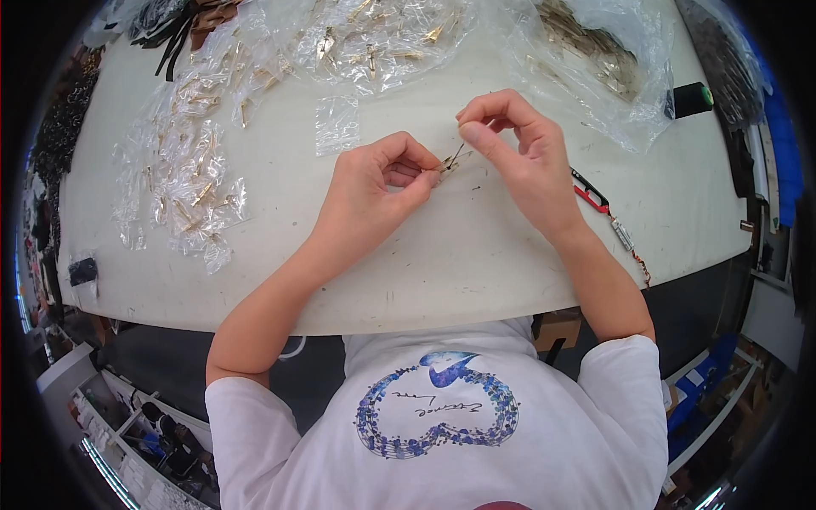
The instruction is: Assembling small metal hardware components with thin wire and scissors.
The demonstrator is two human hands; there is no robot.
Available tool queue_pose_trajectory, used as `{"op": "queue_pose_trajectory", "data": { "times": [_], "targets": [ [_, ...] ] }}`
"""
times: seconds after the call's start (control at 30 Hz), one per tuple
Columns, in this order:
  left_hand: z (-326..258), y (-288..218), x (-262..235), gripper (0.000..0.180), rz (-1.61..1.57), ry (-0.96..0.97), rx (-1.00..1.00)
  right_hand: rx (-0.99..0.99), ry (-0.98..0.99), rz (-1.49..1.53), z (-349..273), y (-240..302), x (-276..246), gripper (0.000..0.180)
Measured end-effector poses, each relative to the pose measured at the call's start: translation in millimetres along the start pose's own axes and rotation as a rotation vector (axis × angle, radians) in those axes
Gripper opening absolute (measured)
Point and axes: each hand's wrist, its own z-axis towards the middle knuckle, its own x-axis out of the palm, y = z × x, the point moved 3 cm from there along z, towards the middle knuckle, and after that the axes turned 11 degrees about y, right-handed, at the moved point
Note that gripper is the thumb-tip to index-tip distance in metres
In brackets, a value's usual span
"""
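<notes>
My left hand (378, 183) is closed, its thumb and fingertips pinching a small, thin metal piece (449, 163) above the table. The piece has narrow parts that stick out to the right, and its exact kind is too small to make out. My right hand (527, 153) hovers just to the right and a little higher. Its thumb and forefinger are pressed together close to the upper tip of the piece; whatever lies between them cannot be made out. A flat clear plastic bag (337, 125) lies beyond my left hand.
Many small clear bags with gold-coloured metal pieces (200, 191) cover the left side of the white table (408, 272). More bagged pieces (374, 51) lie at the back. A large plastic bag (629, 110), a dark thread spool (693, 100) and a red-and-black tool (590, 192) are at right.
</notes>
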Motion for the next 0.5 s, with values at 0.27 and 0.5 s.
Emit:
{"op": "queue_pose_trajectory", "data": {
  "times": [0.27,0.5],
  "targets": [
    [5.1,10.0,-5.7,0.012,-0.179,0.021,-0.052,0.375,0.072,0.581,-0.5,11.2,-4.8,0.014],
    [6.3,12.3,-8.3,0.012,-0.292,-0.01,-0.007,0.403,0.148,0.599,-4.7,6.3,1.5,0.015]
  ]
}}
